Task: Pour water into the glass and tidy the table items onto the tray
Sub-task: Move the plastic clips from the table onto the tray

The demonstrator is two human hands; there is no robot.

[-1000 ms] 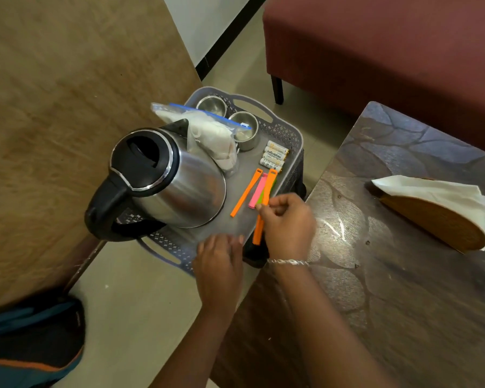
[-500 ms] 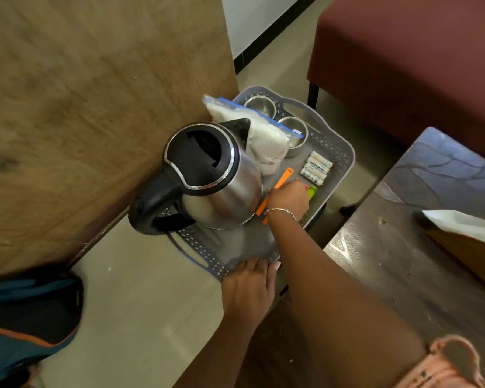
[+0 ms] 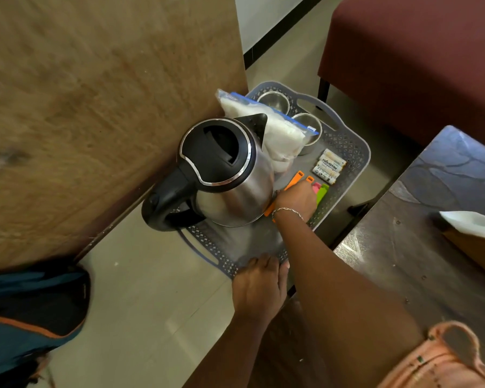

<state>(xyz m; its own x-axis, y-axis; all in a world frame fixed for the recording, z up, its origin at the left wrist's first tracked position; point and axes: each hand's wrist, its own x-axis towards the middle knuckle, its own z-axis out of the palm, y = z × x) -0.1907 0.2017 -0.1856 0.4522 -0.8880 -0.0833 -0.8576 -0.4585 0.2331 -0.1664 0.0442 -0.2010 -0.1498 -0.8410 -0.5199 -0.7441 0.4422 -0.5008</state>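
A grey perforated tray (image 3: 356, 152) sits on a low stand between the wooden panel and the dark table. On it stand a steel kettle (image 3: 235, 191) with a black lid, a zip bag (image 3: 277, 135) of white stuff, two steel cups (image 3: 275, 100), several batteries (image 3: 329, 166), and orange (image 3: 297, 177), pink (image 3: 316, 186) and green (image 3: 323, 193) clips. My right hand (image 3: 294, 200) lies curled over the clips beside the kettle, gripping an orange one. Fingers flat, my left hand (image 3: 261, 284) rests on the tray's near edge. No glass is in view.
A dark patterned table (image 3: 431, 247) stands at the right with a napkin holder (image 3: 476, 236) at its edge. A maroon sofa (image 3: 417, 65) is behind. A wooden panel (image 3: 95, 107) fills the left, with a blue bag (image 3: 25, 312) on the floor below.
My right hand has reached further onto the tray, carrying the orange clip in beside the others next to the kettle. My left hand has stayed on the tray's near edge. The view shifted left.
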